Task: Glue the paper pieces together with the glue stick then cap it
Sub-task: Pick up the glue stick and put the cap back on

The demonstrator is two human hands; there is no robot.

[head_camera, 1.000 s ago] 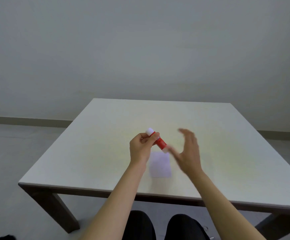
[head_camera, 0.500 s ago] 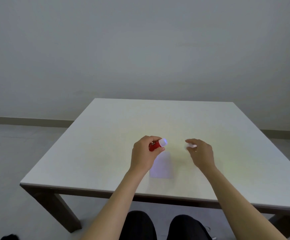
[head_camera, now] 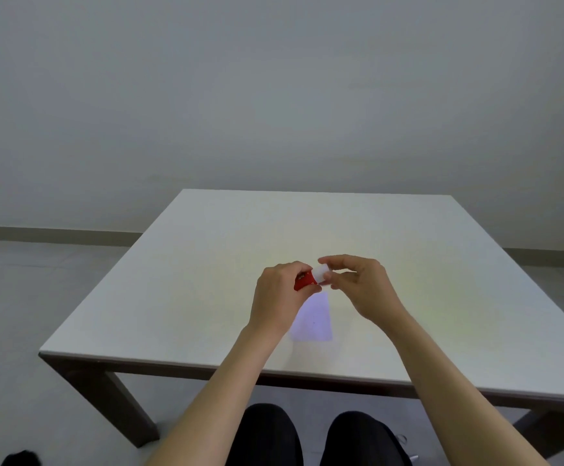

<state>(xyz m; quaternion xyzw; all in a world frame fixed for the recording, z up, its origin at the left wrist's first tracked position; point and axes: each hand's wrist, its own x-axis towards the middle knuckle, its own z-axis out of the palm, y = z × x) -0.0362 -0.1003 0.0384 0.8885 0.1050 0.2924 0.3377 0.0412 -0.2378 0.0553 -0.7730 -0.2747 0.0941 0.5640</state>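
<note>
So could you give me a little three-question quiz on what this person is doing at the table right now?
1. True or false: the left hand holds the red glue stick.
2. What is the right hand pinching? A) a pen B) the white cap C) scissors
3. Fill in: the pale paper lies flat on the ____.

Key: 1 true; 2 B; 3 table.

My left hand (head_camera: pixel 278 297) left, right hand (head_camera: pixel 363 287) right, glue stick (head_camera: pixel 304 281) between them, cap (head_camera: pixel 321 274) at its right end. All above table (head_camera: pixel 206 264). Paper (head_camera: pixel 312 319) flat on table below hands, near front edge.
</note>
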